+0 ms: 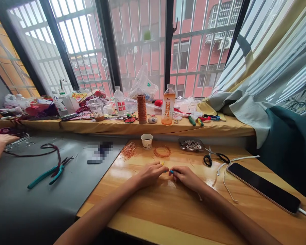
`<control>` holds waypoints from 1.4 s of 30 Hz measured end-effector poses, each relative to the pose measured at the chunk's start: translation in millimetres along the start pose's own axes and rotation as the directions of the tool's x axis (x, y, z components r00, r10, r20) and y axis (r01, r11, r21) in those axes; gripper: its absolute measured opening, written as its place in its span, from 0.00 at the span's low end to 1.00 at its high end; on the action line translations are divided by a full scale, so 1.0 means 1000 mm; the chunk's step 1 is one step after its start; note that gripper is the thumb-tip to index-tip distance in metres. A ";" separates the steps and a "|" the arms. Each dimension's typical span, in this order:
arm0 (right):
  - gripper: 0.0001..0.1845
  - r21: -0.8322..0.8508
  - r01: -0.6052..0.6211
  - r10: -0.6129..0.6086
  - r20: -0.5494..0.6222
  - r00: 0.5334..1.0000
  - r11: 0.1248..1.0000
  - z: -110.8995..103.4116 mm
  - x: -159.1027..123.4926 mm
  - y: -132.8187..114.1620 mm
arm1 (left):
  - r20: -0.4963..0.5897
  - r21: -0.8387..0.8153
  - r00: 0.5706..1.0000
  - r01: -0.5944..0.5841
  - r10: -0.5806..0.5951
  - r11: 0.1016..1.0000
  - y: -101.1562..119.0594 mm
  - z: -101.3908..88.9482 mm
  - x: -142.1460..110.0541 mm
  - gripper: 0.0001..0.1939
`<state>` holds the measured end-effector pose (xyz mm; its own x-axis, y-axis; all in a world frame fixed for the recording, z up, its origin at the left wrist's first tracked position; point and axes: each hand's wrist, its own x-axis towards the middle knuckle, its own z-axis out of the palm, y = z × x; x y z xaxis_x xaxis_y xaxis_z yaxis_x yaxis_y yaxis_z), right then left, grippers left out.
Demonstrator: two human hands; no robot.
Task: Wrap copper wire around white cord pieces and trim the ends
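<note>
Over the wooden table, my left hand (151, 173) is closed, thumb and fingers pinched together. Facing it, my right hand (185, 175) pinches too, its fingertips almost meeting the left ones. Small blue bits show at the fingertips of both hands, and a yellow bit sticks up by the left fingers. Whatever thin piece lies between them is too small to make out. Beyond the hands are a coil of orange-brown wire (162, 151), a pile of short cut wire pieces (129, 150) and a paper cup (147, 141) with dark contents.
Scissors (208, 160), a clear tray of small pieces (191, 144), white cord (228, 187) and a phone (265, 187) lie rightward. On the grey table are teal-handled pliers (44, 176); another person's hand (1, 141) is beyond. Bottles (167, 107) and a thread spool (142, 109) line the sill.
</note>
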<state>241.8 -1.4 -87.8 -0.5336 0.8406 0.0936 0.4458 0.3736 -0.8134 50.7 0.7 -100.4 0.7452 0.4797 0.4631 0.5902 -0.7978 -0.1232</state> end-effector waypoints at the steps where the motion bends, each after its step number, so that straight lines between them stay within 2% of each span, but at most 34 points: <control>1: 0.11 0.032 -0.019 0.018 0.014 1.000 0.999 0.000 0.001 0.001 | -0.005 0.011 1.000 -0.013 0.013 1.000 0.000 0.000 0.000 0.11; 4: 0.11 0.140 -0.045 0.041 0.031 0.999 0.989 -0.002 0.001 0.000 | -0.040 0.033 0.999 0.015 -0.014 0.999 0.002 -0.001 0.002 0.09; 6: 0.13 0.218 -0.056 0.056 0.006 0.998 0.974 -0.007 0.003 -0.004 | -0.100 0.042 0.990 0.109 -0.104 0.993 0.003 -0.003 0.003 0.08; 8: 0.16 0.332 -0.044 0.088 -0.119 0.989 0.942 -0.015 0.006 -0.009 | -0.167 0.057 0.961 0.231 -0.219 0.971 0.005 -0.008 0.005 0.08; 10: 0.19 0.448 0.013 0.134 -0.294 0.946 0.894 -0.025 0.012 -0.017 | -0.208 0.073 0.929 0.326 -0.305 0.943 0.007 -0.015 0.008 0.08; 12: 0.20 0.475 0.063 0.154 -0.404 0.902 0.878 -0.034 0.018 -0.027 | -0.246 0.083 0.914 0.352 -0.324 0.932 0.012 -0.024 0.012 0.08; 14: 0.20 0.397 0.076 0.110 -0.426 0.898 0.915 -0.038 0.022 -0.038 | -0.329 0.095 0.901 0.331 -0.285 0.939 0.018 -0.035 0.018 0.09; 16: 0.19 0.302 0.093 0.039 -0.404 0.914 0.949 -0.038 0.024 -0.049 | -0.426 0.097 0.865 0.336 -0.266 0.937 0.022 -0.046 0.027 0.10; 18: 0.18 0.249 0.119 -0.020 -0.365 0.931 0.961 -0.036 0.024 -0.059 | -0.481 0.051 0.805 0.421 -0.347 0.906 0.023 -0.056 0.035 0.14; 19: 0.18 0.241 0.128 -0.037 -0.349 0.936 0.962 -0.034 0.023 -0.063 | -0.482 0.035 0.794 0.441 -0.371 0.897 0.023 -0.059 0.039 0.15; 25: 0.22 0.392 0.135 -0.008 -0.310 0.951 0.910 -0.028 0.018 -0.075 | -0.561 -0.048 0.744 0.409 -0.363 0.911 0.021 -0.062 0.040 0.14; 31: 0.20 0.322 0.115 -0.026 -0.268 0.963 0.940 -0.023 0.014 -0.077 | -0.582 -0.140 0.742 0.311 -0.332 0.940 0.027 -0.062 0.036 0.14; 36: 0.21 0.342 0.086 -0.008 -0.221 0.975 0.936 -0.025 0.013 -0.071 | -0.556 -0.313 0.654 0.407 -0.513 0.858 0.026 -0.063 0.035 0.11; 38: 0.21 0.375 0.068 -0.012 -0.149 0.989 0.925 -0.025 0.011 -0.067 | -0.530 -0.307 0.670 0.421 -0.520 0.854 0.026 -0.061 0.033 0.11; 40: 0.20 0.406 0.049 -0.017 -0.083 0.996 0.913 -0.025 0.009 -0.063 | -0.487 -0.323 0.717 0.384 -0.500 0.865 0.025 -0.058 0.032 0.11; 42: 0.19 0.414 0.033 -0.012 -0.054 0.998 0.910 -0.026 0.008 -0.058 | -0.424 -0.421 0.759 0.318 -0.494 0.850 0.024 -0.053 0.031 0.10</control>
<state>230.3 -5.9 -25.0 -0.4995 0.8558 0.1343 0.0907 0.2058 -0.9744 72.0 -23.2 -42.1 0.1429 0.6033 0.7846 0.6078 -0.6791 0.4115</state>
